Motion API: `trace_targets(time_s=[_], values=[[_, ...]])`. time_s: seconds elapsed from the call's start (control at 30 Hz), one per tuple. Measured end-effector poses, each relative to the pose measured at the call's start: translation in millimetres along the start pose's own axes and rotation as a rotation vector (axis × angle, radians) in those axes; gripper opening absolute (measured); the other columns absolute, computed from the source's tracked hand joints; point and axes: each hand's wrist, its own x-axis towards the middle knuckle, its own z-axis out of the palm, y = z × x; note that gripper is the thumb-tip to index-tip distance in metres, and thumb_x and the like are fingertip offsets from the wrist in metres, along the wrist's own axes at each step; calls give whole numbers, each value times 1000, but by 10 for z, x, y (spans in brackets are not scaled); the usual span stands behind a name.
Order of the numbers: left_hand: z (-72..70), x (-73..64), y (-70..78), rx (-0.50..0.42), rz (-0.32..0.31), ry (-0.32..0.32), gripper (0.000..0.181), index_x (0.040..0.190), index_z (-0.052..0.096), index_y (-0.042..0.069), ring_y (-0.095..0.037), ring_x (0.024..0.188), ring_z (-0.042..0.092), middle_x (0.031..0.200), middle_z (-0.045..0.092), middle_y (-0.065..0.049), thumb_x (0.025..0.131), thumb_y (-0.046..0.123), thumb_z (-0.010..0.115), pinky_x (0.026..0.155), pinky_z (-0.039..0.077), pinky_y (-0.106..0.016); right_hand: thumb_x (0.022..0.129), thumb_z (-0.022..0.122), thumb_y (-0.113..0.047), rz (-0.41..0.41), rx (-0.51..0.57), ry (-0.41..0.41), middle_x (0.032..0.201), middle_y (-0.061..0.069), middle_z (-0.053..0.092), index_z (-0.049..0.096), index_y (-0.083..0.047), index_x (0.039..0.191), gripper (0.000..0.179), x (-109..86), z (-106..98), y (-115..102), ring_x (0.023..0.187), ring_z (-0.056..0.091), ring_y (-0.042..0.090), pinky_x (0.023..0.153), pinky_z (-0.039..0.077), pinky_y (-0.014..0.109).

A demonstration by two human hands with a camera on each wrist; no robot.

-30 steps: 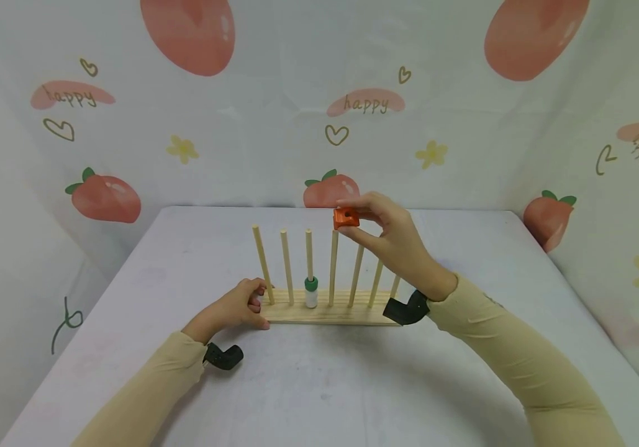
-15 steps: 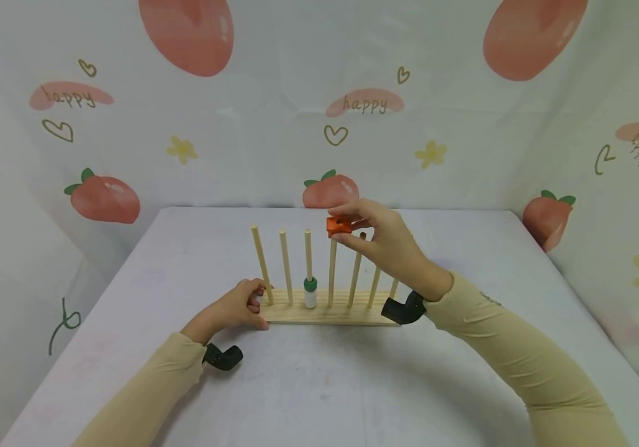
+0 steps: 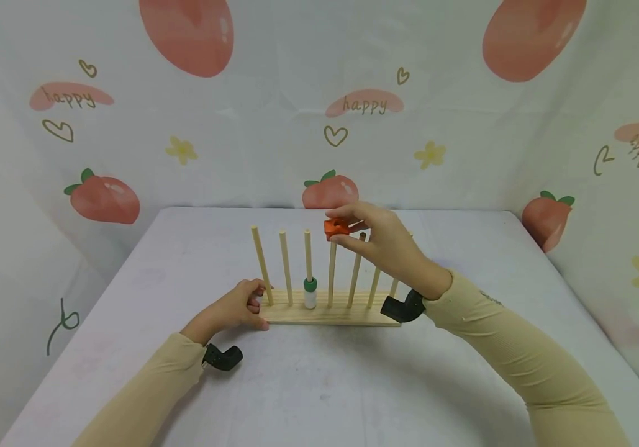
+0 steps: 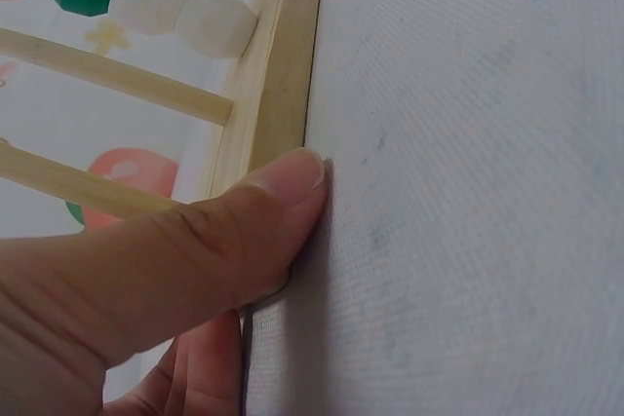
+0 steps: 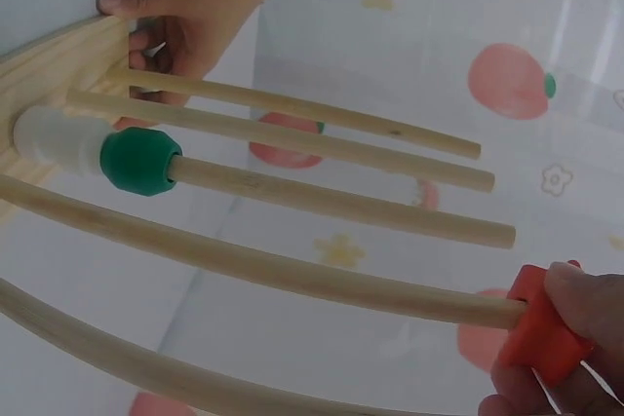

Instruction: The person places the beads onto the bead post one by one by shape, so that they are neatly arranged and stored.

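An orange-red bead (image 3: pixel 335 228) with a hole is pinched between the thumb and fingers of my right hand (image 3: pixel 389 245). In the right wrist view the tip of the fourth peg (image 5: pixel 390 294) meets the red bead (image 5: pixel 541 333) at its hole; how deep it sits I cannot tell. The wooden base (image 3: pixel 330 318) carries a row of upright pegs. On the third peg, a green bead (image 3: pixel 310 285) rests above white beads (image 3: pixel 310 300). My left hand (image 3: pixel 238 304) grips the base's left end, thumb (image 4: pixel 292 177) against its front edge, other fingers behind, partly hidden.
The base stands on a white-covered table (image 3: pixel 319 385). Behind it hangs a white cloth (image 3: pixel 274 93) printed with fruit, hearts and flowers. Bare pegs (image 3: pixel 287 267) rise on both sides of the beaded one. A black curved mount (image 3: pixel 403 307) sits on the right wrist.
My right hand has moved slightly left and down, bringing the red bead from above the fourth peg onto its tip. My left hand stays on the base's end.
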Motion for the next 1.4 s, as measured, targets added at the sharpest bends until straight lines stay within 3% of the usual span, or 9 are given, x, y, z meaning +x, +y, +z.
trace_targets(time_s=[0.27, 0.97, 1.1, 1.4], values=[[0, 0, 1, 9, -4, 0, 70, 124, 48, -2, -22, 93, 47, 112, 41, -17, 67, 6, 88, 80, 46, -31, 82, 77, -14, 43, -30, -8, 112, 2, 66, 64, -9, 117, 38, -12, -2, -15, 98, 65, 14, 84, 53, 29], [-2, -10, 43, 7, -17, 4, 69, 123, 48, -2, -22, 93, 47, 112, 41, -17, 67, 5, 87, 80, 45, -31, 82, 77, -15, 42, -32, -31, 115, 4, 66, 63, -8, 120, 41, -12, -15, -13, 100, 64, 14, 86, 53, 29], [0, -16, 43, 1, -14, 3, 69, 124, 48, -3, -22, 93, 47, 113, 41, -17, 67, 4, 87, 80, 45, -31, 83, 77, -11, -4, -12, -21, 120, 6, 64, 61, -6, 121, 42, -33, -36, -19, 105, 62, 16, 90, 51, 28], [4, -8, 8, 0, 10, 4, 71, 126, 48, -3, -22, 93, 47, 113, 41, -18, 67, 4, 87, 79, 46, -31, 79, 76, 2, -195, 7, 76, 122, 10, 62, 58, -1, 124, 49, -138, -121, -17, 110, 59, 21, 96, 48, 30]])
